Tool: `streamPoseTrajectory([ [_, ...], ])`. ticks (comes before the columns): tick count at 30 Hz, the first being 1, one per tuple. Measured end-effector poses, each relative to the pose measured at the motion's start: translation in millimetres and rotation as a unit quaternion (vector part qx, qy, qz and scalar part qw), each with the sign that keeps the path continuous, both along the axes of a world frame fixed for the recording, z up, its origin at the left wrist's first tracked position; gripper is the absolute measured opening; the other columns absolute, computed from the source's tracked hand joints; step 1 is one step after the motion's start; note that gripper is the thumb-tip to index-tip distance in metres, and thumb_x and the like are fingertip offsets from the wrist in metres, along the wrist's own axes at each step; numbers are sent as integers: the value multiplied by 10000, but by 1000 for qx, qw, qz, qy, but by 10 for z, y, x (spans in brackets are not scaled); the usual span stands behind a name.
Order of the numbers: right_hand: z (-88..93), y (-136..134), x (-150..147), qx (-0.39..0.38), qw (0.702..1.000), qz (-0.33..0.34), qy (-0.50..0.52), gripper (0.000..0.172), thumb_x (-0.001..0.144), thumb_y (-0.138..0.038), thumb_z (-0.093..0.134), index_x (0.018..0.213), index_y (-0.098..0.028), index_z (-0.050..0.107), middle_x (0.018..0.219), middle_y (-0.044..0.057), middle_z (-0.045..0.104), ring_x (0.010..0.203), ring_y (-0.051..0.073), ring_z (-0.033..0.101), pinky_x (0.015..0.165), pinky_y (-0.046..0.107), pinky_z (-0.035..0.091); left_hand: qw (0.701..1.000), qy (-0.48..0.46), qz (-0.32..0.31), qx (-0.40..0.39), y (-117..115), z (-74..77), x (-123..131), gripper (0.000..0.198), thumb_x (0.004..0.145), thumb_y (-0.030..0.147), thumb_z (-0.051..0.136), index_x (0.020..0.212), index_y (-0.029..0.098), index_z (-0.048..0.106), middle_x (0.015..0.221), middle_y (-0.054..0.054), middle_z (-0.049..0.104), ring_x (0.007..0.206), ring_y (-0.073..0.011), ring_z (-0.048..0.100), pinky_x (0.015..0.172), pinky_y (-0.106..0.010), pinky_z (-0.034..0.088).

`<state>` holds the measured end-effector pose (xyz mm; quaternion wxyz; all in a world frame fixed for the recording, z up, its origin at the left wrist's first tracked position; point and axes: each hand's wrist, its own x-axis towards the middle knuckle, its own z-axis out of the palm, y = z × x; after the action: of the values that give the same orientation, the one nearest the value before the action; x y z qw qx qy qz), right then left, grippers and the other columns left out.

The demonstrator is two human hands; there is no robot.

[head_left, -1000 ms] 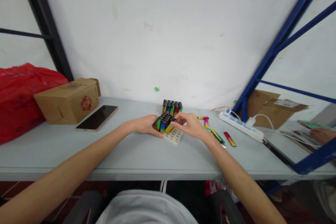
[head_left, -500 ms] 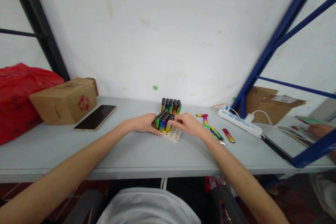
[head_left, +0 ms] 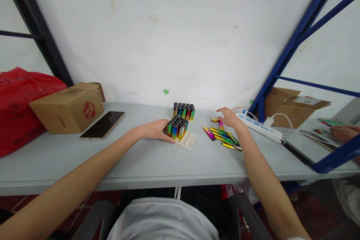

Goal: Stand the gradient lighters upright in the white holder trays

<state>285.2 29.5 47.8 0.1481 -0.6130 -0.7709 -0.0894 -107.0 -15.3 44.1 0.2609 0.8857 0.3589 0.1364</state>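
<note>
In the head view, my left hand (head_left: 156, 129) is wrapped round the left side of a block of upright lighters (head_left: 177, 127) with black tops and shiny rainbow bodies. They stand packed in the left part of a white tray (head_left: 189, 140), whose right part shows bare round holes. My left thumb lies along the front of the block; the other fingers are partly hidden behind it. My right hand (head_left: 229, 117) hovers above the far end of several loose lighters (head_left: 221, 135), fingers apart and nothing visible in them. Those lighters lie scattered on the table.
Behind the tray stands a second group of upright lighters (head_left: 184, 110). A phone (head_left: 103, 124), a cardboard box (head_left: 69, 107) and a red bag (head_left: 24, 108) are left. Rightward are a power strip (head_left: 261, 127), a blue rack post (head_left: 284, 63) and another person's hand (head_left: 344, 134).
My right hand has left the lighters in the tray and moved right, over the loose ones. My left hand has stayed at the tray. More of the loose lighters now show.
</note>
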Motion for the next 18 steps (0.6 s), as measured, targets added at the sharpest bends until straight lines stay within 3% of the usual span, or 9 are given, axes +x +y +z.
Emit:
streamPoseTrajectory([
  [4, -125, 74, -22, -92, 995, 30, -24, 358, 817, -84, 654, 1153, -179, 733, 1203, 131, 717, 1097, 250, 668, 972, 328, 476, 1000, -8, -18, -7, -16, 11, 7, 644, 663, 609, 791, 1144, 200, 666, 1083, -17, 734, 989, -260, 670, 846, -292, 504],
  [7, -198, 131, -64, -97, 995, 24, -15, 316, 823, -77, 642, 1094, -190, 758, 1039, 104, 763, 960, 225, 700, 884, 300, 497, 1000, -9, -16, -2, -29, 25, 11, 671, 663, 616, 787, 1172, 198, 661, 1101, -21, 731, 1002, -264, 666, 857, -295, 502],
  [12, -195, 168, -100, -20, 999, 26, 20, 284, 907, -137, 588, 1156, -168, 720, 1082, 124, 693, 929, 182, 669, 879, 278, 486, 1000, -5, -10, -4, -38, 36, 13, 716, 662, 618, 785, 1219, 189, 651, 1153, -37, 717, 1017, -271, 652, 876, -308, 498],
  [18, -50, 51, -284, 97, 974, 79, 191, 304, 932, -296, 600, 1192, -172, 698, 1045, 114, 661, 895, 197, 651, 899, 346, 499, 1000, 0, -8, -12, -41, 43, 13, 737, 669, 614, 782, 1246, 179, 633, 1163, -48, 713, 1036, -276, 646, 902, -325, 498],
])
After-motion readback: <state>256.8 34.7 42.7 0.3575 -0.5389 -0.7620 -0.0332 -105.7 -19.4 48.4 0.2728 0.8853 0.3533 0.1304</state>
